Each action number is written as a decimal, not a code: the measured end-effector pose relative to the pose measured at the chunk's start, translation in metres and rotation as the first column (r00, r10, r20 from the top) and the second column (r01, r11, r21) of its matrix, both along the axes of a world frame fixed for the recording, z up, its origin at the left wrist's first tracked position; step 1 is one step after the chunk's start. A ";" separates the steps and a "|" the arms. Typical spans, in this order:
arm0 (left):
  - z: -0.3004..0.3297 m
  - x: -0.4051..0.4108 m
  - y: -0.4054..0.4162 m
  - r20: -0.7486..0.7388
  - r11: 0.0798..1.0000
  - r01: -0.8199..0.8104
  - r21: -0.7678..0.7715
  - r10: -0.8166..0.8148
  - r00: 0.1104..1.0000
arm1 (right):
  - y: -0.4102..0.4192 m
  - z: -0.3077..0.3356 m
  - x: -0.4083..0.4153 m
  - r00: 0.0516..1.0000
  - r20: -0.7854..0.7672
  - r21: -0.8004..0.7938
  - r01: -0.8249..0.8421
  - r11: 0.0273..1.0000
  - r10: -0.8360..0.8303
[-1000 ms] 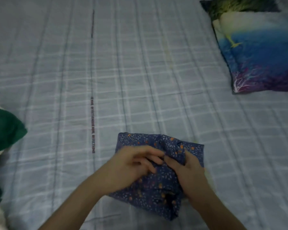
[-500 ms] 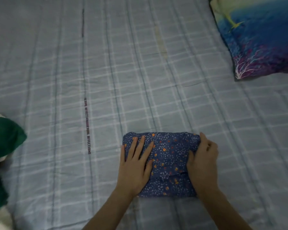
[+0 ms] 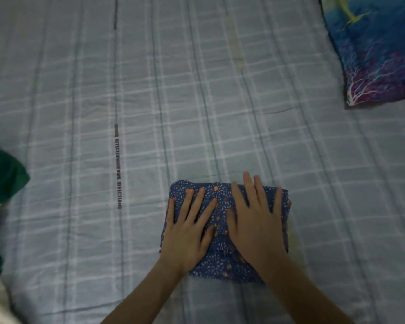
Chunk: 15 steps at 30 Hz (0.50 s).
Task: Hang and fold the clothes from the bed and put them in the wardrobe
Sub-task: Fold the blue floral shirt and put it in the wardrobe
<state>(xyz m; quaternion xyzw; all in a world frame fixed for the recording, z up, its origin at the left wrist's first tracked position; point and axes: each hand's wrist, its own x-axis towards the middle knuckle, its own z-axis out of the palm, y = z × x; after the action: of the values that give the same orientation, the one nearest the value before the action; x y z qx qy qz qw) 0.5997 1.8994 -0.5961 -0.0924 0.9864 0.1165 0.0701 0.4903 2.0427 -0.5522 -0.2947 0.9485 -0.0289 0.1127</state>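
Note:
A dark blue garment with white and orange specks [image 3: 220, 260] lies folded into a small rectangle on the bed near its front edge. My left hand [image 3: 187, 232] rests flat on its left half, fingers spread. My right hand [image 3: 255, 225] lies flat on its right half, fingertips reaching the far edge of the fold. Both palms press down on the cloth and neither hand grips it. The wardrobe is out of view.
The pale blue checked bedsheet [image 3: 197, 101] fills the view. A blue and purple printed pillow [image 3: 379, 50] lies at the far right. A green cloth [image 3: 2, 174] sits at the left edge, partly cut off.
Both hands went from pinching the bunched garment to lying flat on it. My right hand has slid from the right edge inward over the folded cloth.

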 end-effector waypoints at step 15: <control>-0.015 -0.005 -0.026 0.079 0.948 -0.257 0.189 0.247 0.966 | 0.024 -0.055 -0.004 0.983 0.183 -0.122 0.042 0.992 -0.019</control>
<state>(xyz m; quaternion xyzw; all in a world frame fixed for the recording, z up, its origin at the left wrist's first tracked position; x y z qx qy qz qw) 0.5949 1.8729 -0.6113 -0.2134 0.9478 0.2191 0.0903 0.4868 2.0668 -0.6070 -0.2830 0.9349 -0.1170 0.1795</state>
